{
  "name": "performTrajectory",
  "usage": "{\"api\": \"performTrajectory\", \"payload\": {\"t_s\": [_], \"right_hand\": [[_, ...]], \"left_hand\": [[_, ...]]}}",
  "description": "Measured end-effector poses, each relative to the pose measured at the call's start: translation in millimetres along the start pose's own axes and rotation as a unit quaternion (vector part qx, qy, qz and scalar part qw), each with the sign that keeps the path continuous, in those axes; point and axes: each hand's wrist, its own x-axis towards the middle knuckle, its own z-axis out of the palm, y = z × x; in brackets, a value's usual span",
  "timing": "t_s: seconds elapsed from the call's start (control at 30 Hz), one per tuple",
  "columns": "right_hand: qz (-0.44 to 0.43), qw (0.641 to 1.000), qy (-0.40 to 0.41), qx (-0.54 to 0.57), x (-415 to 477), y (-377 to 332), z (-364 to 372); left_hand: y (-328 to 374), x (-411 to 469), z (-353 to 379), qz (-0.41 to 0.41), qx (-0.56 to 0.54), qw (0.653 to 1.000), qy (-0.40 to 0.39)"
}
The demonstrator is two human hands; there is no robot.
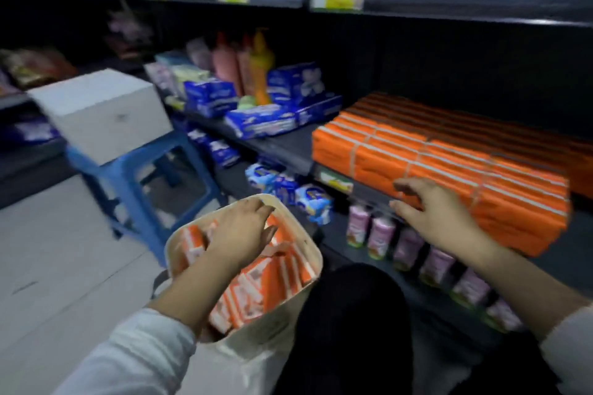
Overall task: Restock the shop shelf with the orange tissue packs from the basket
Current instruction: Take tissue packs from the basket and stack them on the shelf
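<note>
A cream, soft-sided basket with a rounded rim sits low in front of the person, packed with upright orange tissue packs. The left hand hovers over them, fingers loose and spread, gripping nothing. The right hand, fingers splayed, touches the front of a glossy orange stack at the dark shelf's front edge. Pink bottles line the shelf below. Leftward, pale floor surrounds a blue plastic stool carrying a white box.

Orange tissue packs with white bands stand on end, seemingly tilted, in the cream basket at six o'clock. At three o'clock, stacked orange bundles fill the dark shelf.
</note>
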Motion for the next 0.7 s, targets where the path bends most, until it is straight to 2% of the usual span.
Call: {"api": "performTrajectory", "payload": {"t_s": [0.17, 0.3, 0.43, 0.53, 0.7], "right_hand": [[-0.031, 0.997, -0.065, 0.022, 22, -65, 62], [-0.014, 0.993, -0.105, 0.055, 37, -99, 102], [0.012, 0.988, -0.132, 0.076, 52, -110, 137], [0.027, 0.986, -0.152, 0.057, 60, -102, 156], [0.061, 0.982, -0.174, 0.045, 74, -66, 175]], "left_hand": [[-71, -46, 31, -0.104, -0.007, 0.992, -0.065], [-90, -60, 52, -0.152, -0.031, 0.983, -0.1], [-91, -59, 80, -0.177, -0.099, 0.971, -0.124], [-79, -48, 102, -0.149, -0.118, 0.972, -0.137], [-52, -9, 127, 0.011, -0.054, 0.977, -0.207]]}}
